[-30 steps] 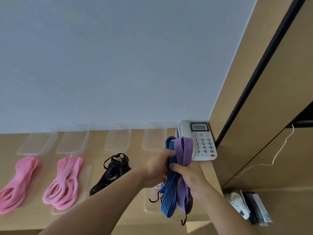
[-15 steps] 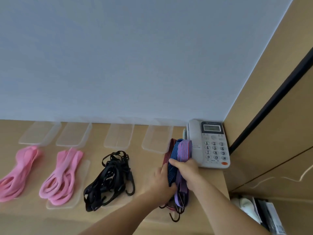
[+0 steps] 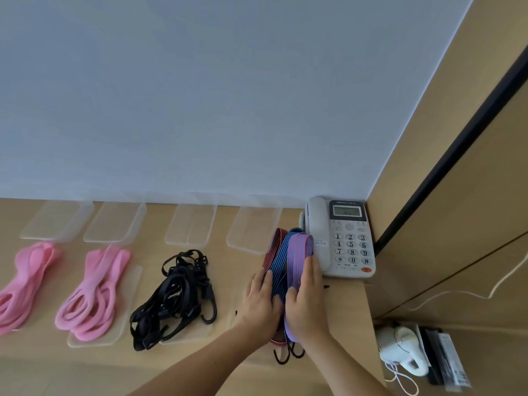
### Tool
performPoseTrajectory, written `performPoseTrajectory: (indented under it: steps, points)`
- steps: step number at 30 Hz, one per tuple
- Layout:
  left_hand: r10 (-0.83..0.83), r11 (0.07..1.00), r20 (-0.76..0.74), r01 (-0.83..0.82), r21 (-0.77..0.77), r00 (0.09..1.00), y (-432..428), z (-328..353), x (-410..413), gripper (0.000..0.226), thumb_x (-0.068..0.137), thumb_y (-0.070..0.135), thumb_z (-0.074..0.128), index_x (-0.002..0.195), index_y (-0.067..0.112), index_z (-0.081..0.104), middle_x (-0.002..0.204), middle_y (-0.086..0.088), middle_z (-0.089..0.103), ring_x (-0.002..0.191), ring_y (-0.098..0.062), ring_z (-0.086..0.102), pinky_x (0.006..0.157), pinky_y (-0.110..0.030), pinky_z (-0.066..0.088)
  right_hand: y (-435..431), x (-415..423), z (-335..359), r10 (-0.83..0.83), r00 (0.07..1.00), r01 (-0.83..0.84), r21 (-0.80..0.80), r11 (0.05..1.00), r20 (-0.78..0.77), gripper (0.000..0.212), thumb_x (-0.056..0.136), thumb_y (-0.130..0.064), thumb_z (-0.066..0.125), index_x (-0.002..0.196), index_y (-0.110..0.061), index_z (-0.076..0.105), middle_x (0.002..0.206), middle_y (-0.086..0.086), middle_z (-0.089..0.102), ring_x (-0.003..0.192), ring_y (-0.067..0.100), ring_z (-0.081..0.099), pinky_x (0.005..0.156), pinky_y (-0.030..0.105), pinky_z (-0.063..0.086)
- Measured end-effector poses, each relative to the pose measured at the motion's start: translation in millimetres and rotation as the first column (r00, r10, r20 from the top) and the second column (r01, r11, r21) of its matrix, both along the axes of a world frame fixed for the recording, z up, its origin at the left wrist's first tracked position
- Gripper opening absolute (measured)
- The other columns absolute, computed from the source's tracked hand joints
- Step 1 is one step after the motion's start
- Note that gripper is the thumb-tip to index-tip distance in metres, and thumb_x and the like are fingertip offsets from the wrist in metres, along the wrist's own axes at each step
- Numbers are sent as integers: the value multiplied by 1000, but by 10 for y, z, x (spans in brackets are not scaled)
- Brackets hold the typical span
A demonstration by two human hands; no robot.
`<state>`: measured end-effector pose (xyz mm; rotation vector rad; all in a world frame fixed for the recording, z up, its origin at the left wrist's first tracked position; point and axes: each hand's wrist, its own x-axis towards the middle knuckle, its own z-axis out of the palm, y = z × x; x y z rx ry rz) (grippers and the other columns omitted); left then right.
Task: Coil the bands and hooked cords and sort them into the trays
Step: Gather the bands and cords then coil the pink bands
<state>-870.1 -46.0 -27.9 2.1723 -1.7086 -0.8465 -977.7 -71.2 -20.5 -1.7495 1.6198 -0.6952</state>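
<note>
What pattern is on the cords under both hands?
Thin stripes on all the cords: one red, one blue, one purple. The head view shows it best.

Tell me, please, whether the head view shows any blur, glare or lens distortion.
Head view: light is soft and even, no glare or hard shadows; keys on the telephone read sharply, while the pink bands at the left edge look slightly smeared; the wide lens tilts the cabinet's dark strip steeply.

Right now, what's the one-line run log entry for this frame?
phase: settling striped hooked cords | left hand: pressing bundle, fingers straight | right hand: same | spot: beside phone | others: black cords, pink bands at left
</note>
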Motion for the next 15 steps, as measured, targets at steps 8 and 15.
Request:
performPoseTrajectory:
  steps: [8, 15]
  points:
    - [-121, 969, -95, 138, 204, 988, -4, 64, 42, 65, 100, 17, 36, 157, 8, 6, 165, -8, 8, 151, -19, 10, 122, -27, 8, 30, -160, -211, 144, 867, -136, 52, 989, -478, 69, 97, -28, 42, 154, -4, 14, 164, 11, -1, 152, 26, 0, 122, 36, 11]
    - [-88, 985, -79, 99, 145, 993, 52, 280, 124, 60, 98, 15, 38, 155, 8, 21, 162, -6, 17, 147, -24, 21, 121, -34, 18, -1, -228, -97, 112, 831, -189, -88, 978, -544, 81, 84, -32, 69, 152, -10, 32, 158, 10, 31, 137, 31, 39, 105, 44, 41]
